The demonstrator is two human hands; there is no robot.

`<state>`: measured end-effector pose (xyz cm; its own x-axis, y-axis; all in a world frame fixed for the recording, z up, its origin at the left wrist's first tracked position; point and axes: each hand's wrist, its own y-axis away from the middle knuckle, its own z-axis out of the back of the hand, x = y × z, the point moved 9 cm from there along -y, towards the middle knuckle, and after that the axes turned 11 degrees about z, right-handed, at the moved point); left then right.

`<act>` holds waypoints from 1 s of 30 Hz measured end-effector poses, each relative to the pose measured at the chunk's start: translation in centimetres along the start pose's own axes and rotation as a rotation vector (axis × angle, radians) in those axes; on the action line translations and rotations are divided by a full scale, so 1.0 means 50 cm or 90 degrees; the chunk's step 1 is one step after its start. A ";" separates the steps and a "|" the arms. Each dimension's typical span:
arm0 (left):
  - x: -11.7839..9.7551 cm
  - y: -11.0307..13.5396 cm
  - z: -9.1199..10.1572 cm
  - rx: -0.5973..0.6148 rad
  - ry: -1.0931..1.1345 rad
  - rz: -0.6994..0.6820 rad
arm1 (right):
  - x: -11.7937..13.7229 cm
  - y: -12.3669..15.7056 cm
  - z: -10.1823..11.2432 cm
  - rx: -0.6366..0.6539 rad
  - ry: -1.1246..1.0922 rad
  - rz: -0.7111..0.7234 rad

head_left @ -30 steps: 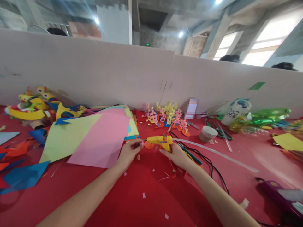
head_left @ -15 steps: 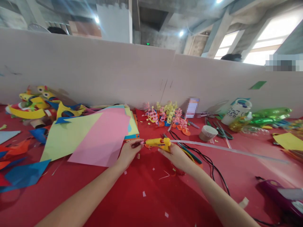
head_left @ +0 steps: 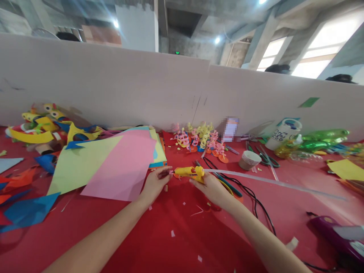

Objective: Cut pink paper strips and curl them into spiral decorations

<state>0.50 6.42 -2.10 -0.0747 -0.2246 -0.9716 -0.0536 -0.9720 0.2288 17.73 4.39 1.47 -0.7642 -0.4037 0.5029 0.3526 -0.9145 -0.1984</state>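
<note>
Left hand: the left hand reaches forward from the lower left, with the arm long and straight over the red table.
Left fingers: pinched shut on a tiny pink bit, right at the tip of the gun.
Right hand: the right hand comes in from the lower right, with the wrist turned to the left.
Right fingers: wrapped tight around the handle of the yellow glue gun.
Glue gun: low over the table, between the two hands, with its tip pointing left.
Glue stick: the long clear glue stick pokes out of the back, off to the right.
Nearby: the pink paper lies just beside the left hand, and the black cord runs beside the right arm.
</note>
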 end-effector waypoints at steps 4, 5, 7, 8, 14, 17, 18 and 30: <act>-0.002 -0.001 -0.001 0.003 -0.004 -0.021 | 0.000 -0.001 0.000 -0.005 0.002 0.005; -0.003 -0.002 -0.001 0.003 -0.009 -0.024 | -0.001 -0.001 0.000 -0.007 0.002 0.006; -0.002 -0.003 -0.001 0.003 -0.017 -0.026 | -0.003 -0.001 0.000 -0.007 0.003 -0.001; -0.002 -0.003 -0.001 0.003 -0.018 -0.027 | -0.003 -0.001 0.000 -0.006 0.003 -0.004; -0.001 -0.003 -0.001 0.005 -0.016 -0.021 | 0.000 0.000 -0.003 0.019 0.004 -0.007; -0.001 -0.004 -0.001 0.007 -0.015 -0.022 | -0.006 0.001 -0.002 0.018 0.017 -0.020; -0.001 -0.004 -0.002 0.010 -0.014 -0.023 | -0.007 0.001 -0.002 0.019 0.021 -0.021; -0.004 -0.001 -0.003 0.008 -0.024 -0.023 | -0.008 0.001 -0.003 0.027 -0.003 -0.020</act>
<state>0.67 6.52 -1.92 -0.1093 -0.1862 -0.9764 -0.0702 -0.9784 0.1944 17.98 4.52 1.14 -0.7734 -0.3740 0.5118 0.3509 -0.9250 -0.1457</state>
